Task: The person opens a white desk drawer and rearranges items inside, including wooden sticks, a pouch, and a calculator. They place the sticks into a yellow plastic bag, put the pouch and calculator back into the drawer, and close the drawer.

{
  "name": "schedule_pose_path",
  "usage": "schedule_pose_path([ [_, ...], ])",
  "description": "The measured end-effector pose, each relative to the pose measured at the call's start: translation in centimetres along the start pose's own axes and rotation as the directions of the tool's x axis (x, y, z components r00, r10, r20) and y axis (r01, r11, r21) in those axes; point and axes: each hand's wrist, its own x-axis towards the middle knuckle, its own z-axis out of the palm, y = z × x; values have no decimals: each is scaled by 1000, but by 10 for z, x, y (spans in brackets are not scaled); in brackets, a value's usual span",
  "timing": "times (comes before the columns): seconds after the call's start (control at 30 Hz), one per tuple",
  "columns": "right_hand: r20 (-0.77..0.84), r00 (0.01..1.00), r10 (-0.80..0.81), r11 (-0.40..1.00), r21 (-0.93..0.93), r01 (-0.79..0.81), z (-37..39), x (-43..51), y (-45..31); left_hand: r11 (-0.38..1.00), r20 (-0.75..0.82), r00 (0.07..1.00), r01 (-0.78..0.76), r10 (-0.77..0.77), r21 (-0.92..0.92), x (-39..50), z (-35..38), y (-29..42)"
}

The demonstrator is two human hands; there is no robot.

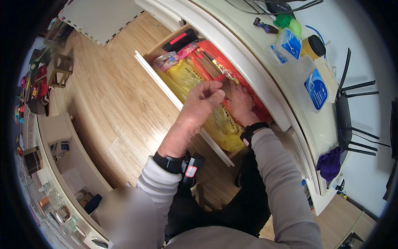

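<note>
In front of me a drawer (pixel 149 63) with a white front is pulled out, packed with bags. My left hand (pixel 202 101) hovers over its middle, thumb and fingers bent towards each other; whether something thin sits between them cannot be made out. Lying flat, my right hand (pixel 239 99) presses with spread fingers on the drawer's contents beside a brown flat strip (pixel 208 66). Below and left of the hands spreads a yellow plastic bag (pixel 224 124) with dark print. A red plastic bag (pixel 210 48) runs along the cabinet side. A black-and-red case (pixel 178 40) fills the far corner.
Above the drawer, the white cabinet top (pixel 258 68) carries clear plastic boxes (pixel 315 88) with blue labels, a yellow jar with a black lid (pixel 312 46), a black router (pixel 343 121) and a purple cloth (pixel 329 163). A wooden stool (pixel 59 71) stands on the floor at left.
</note>
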Motion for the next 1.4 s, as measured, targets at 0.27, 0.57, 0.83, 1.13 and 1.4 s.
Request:
schedule_pose_path([
  [0.27,-93,996,12,1000,-23,-14,6,-5,15,999,-27,1000,15,-16,-37,-1,-11,7],
  [0.57,-73,992,-107,983,-160,95,22,-30,5,996,-26,1000,14,-16,-89,-2,-8,10],
  [0.83,-132,991,2,987,-160,-23,6,-26,4,998,-24,1000,-13,11,-64,-4,-14,11],
  [1.13,59,993,-100,980,-169,108,-2,-34,10,999,-4,1000,-14,14,-50,-4,-15,17],
  [1.4,-186,965,-185,977,71,201,-35,-67,11,998,40,999,-6,8,-59,13,-7,-2],
])
